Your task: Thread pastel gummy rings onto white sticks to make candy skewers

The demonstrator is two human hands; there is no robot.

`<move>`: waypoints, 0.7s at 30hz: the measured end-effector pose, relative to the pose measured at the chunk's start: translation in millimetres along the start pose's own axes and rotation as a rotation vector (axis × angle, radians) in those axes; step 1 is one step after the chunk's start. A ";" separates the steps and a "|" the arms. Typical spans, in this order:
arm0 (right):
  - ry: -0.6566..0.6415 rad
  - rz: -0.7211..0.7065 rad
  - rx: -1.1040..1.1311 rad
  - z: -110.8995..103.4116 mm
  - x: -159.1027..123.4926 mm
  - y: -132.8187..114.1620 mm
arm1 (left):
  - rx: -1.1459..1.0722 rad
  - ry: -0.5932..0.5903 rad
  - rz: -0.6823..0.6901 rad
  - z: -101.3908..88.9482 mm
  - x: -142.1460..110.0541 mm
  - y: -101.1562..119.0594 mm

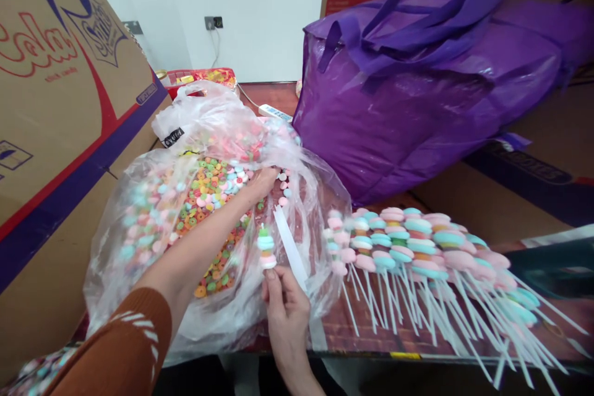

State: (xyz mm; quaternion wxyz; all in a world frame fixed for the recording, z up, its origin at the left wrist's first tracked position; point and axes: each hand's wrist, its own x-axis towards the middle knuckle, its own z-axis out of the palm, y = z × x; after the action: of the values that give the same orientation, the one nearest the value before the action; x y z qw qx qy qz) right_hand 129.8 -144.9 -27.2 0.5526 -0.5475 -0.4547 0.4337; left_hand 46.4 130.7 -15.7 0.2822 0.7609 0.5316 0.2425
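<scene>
My right hand (286,312) pinches a candy skewer (266,252) upright by its lower end, just under the stacked pieces. Pink, blue and white discs are threaded on it with orange and green rings, and the stick's tip shows on top. My left hand (265,183) reaches forward over the opened clear plastic bag (134,266), down at loose pastel candies (284,184). Its fingers point away from me and are mostly hidden. Many green and orange candy rings (206,192) lie in the bag. White sticks (290,247) lie between my hands.
Several finished candy skewers (417,247) are piled on the right, their sticks over the table's front edge. Behind them stands a purple bag (417,99). A large cardboard box (55,124) flanks the left side. A power strip (275,113) lies at the back.
</scene>
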 end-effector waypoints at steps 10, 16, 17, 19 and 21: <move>0.019 -0.001 0.013 0.7 -0.8 -0.2 | 0.378 -0.028 0.078 0.3 -19.6 16.2; 0.001 -0.024 0.024 1.7 0.0 -5.2 | 0.106 0.194 -0.018 -18.5 -50.3 14.4; -0.011 -0.032 0.024 1.6 0.3 -5.6 | -0.005 0.220 -0.036 -23.3 -61.9 13.2; -0.045 -0.049 0.021 1.0 0.5 -5.4 | -0.253 0.243 -0.087 -31.5 -91.3 11.9; -0.082 -0.056 0.010 0.2 0.1 -4.6 | -0.493 0.266 -0.107 -36.4 -126.1 13.0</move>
State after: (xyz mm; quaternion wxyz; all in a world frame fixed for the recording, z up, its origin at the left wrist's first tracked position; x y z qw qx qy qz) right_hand 129.6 -144.9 -22.6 0.5482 -0.5137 -0.4899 0.4422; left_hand -9.2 14.1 10.8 0.3987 0.6016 0.5286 0.4468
